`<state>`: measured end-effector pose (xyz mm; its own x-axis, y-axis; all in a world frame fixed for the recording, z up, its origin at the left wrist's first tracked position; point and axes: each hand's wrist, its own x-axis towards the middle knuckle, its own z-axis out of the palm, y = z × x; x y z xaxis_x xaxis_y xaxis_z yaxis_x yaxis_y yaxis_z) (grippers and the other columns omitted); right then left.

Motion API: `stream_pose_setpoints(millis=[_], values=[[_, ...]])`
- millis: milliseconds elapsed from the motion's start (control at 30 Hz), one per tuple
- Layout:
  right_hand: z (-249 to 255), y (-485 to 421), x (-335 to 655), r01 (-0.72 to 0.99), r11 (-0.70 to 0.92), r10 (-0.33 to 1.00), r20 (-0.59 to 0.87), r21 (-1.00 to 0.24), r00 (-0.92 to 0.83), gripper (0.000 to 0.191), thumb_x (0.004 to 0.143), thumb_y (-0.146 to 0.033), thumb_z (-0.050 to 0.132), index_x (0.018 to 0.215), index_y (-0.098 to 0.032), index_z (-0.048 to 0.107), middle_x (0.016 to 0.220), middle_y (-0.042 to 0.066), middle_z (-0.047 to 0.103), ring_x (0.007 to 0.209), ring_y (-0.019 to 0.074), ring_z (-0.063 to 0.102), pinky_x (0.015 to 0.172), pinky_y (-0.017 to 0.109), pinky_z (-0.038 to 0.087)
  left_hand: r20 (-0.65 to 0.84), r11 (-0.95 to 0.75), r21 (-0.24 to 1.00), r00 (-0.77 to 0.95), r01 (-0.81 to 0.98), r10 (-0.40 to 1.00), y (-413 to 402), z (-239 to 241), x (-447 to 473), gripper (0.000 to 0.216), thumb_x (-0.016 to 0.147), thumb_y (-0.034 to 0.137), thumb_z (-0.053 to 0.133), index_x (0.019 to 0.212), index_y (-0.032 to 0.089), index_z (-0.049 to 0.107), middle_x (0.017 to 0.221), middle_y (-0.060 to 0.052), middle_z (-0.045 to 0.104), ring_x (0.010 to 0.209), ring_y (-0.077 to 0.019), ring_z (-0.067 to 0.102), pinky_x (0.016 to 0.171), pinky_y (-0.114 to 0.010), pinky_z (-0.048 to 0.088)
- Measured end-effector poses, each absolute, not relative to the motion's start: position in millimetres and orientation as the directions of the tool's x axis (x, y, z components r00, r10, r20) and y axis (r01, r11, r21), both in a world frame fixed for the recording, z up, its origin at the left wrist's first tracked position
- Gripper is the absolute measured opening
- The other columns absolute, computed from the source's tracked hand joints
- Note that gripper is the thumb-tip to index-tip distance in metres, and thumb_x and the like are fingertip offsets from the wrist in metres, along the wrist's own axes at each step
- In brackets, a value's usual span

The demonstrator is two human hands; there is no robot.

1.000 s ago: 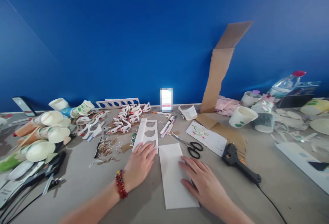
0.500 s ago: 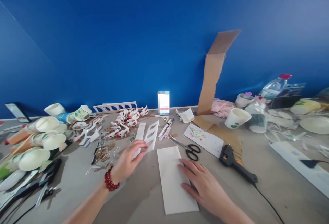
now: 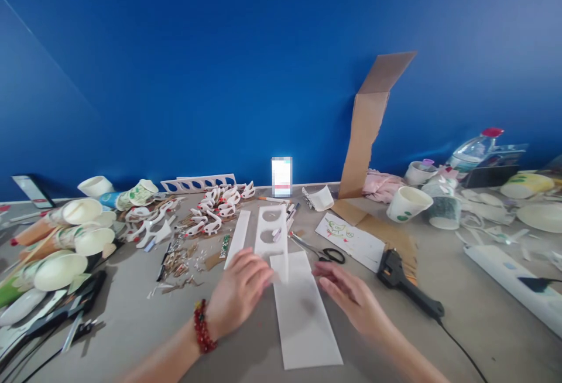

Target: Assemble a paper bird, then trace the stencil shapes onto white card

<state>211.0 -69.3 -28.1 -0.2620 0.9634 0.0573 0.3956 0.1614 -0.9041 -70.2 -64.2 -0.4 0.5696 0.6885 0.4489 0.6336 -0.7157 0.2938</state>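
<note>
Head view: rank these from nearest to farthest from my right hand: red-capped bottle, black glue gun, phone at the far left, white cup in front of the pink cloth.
From the right hand:
1. Black glue gun, just to its right.
2. White cup, farther back, right.
3. Red-capped bottle, back right by the wall.
4. Phone, far left by the wall.

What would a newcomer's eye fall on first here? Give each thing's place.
Probably the glowing screen, centred against the vivid blue wall, with a tall bent cardboard strip standing to its right. Nearer, a red beaded bracelet stands out just below the left hand, which appears to hold a white strip with cut-out holes, near a plain white sheet.
</note>
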Motion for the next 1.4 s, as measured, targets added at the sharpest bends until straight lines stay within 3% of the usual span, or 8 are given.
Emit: stream_pose_setpoints(millis=[133, 267, 433, 633, 767, 1133, 1267, 1400], values=[[-29, -61, 197, 0.053, -0.056, 0.975, -0.066, -0.997, -0.211, 0.055, 0.085, -0.057, 0.060, 0.123, -0.018, 0.051, 0.090, 0.007, 0.069, 0.071, 0.0197, 0.067, 0.063, 0.034, 0.057, 0.426, -0.805, 0.180, 0.693, 0.565, 0.582, -91, -8, -39, 0.018, 0.094, 0.014, 0.048, 0.104, 0.018, 0.062, 0.090, -0.003, 0.069, 0.090, -0.0163, 0.061, 0.109, -0.040, 0.038], [-40, -63, 193, 0.015, -0.121, 0.962, -0.121, -0.993, -0.246, 0.056, 0.079, -0.050, 0.069, 0.119, -0.017, 0.051, 0.069, -0.004, 0.058, 0.053, 0.0126, 0.057, 0.051, 0.026, 0.047, 0.463, -0.844, 0.171, 0.715, 0.508, 0.524, -110, -30, -21, 0.014, 0.093, 0.017, 0.048, 0.094, 0.019, 0.061, 0.079, 0.000, 0.065, 0.079, -0.0134, 0.058, 0.106, -0.034, 0.042], [-50, -64, 201, 0.093, -0.185, 0.936, -0.204, -0.978, -0.288, 0.049, 0.080, -0.047, 0.067, 0.117, -0.018, 0.053, 0.064, -0.006, 0.052, 0.047, 0.0096, 0.048, 0.043, 0.021, 0.040, 0.516, -0.885, 0.167, 0.726, 0.435, 0.454, -113, -39, -25, 0.041, 0.097, 0.050, 0.041, 0.111, 0.016, 0.059, 0.101, -0.006, 0.068, 0.101, -0.0181, 0.059, 0.107, -0.039, 0.041], [-50, -57, 204, 0.247, -0.128, 0.927, -0.204, -0.961, -0.314, 0.041, 0.083, -0.040, 0.060, 0.117, -0.016, 0.055, 0.065, -0.004, 0.054, 0.047, 0.0100, 0.047, 0.045, 0.022, 0.039, 0.280, -0.661, 0.287, 0.599, 0.694, 0.750, -101, -26, -48, 0.056, 0.088, 0.055, 0.055, 0.126, 0.016, 0.055, 0.135, -0.017, 0.053, 0.120, -0.0295, 0.053, 0.099, -0.043, 0.049], [-51, -59, 203, 0.368, -0.037, 0.925, -0.171, -0.929, -0.340, 0.040, 0.087, -0.034, 0.054, 0.123, -0.017, 0.054, 0.069, -0.003, 0.057, 0.051, 0.0112, 0.051, 0.051, 0.023, 0.041, 0.201, -0.609, 0.259, 0.575, 0.750, 0.793, -100, -41, -55, 0.083, 0.081, 0.072, 0.051, 0.140, 0.015, 0.045, 0.149, -0.019, 0.040, 0.128, -0.0348, 0.048, 0.101, -0.049, 0.047], [-42, -62, 201, 0.672, 0.182, 0.921, -0.114, -0.718, -0.372, 0.051, 0.085, -0.024, 0.049, 0.136, -0.019, 0.046, 0.074, -0.001, 0.065, 0.066, 0.0172, 0.061, 0.063, 0.026, 0.045, 0.185, -0.620, 0.201, 0.592, 0.759, 0.784, -105, -58, -55, 0.108, 0.069, 0.088, 0.042, 0.150, 0.016, 0.032, 0.156, -0.017, 0.031, 0.137, -0.0352, 0.038, 0.112, -0.048, 0.033], [-45, -62, 200, 0.751, 0.262, 0.918, -0.084, -0.606, -0.388, 0.058, 0.083, -0.020, 0.048, 0.141, -0.016, 0.041, 0.075, 0.000, 0.065, 0.066, 0.0181, 0.061, 0.063, 0.027, 0.044, 0.188, -0.646, 0.200, 0.618, 0.737, 0.763, -104, -55, -55, 0.108, 0.069, 0.087, 0.044, 0.147, 0.012, 0.036, 0.154, -0.021, 0.033, 0.135, -0.0371, 0.039, 0.110, -0.050, 0.034], [-44, -60, 201, 0.767, 0.275, 0.911, -0.099, -0.581, -0.401, 0.054, 0.084, -0.022, 0.050, 0.137, -0.017, 0.046, 0.075, 0.000, 0.065, 0.065, 0.0174, 0.061, 0.062, 0.026, 0.042, 0.169, -0.638, 0.242, 0.616, 0.731, 0.769, -101, -48, -54, 0.105, 0.069, 0.085, 0.048, 0.144, 0.011, 0.041, 0.152, -0.021, 0.036, 0.134, -0.0367, 0.040, 0.110, -0.050, 0.034]])
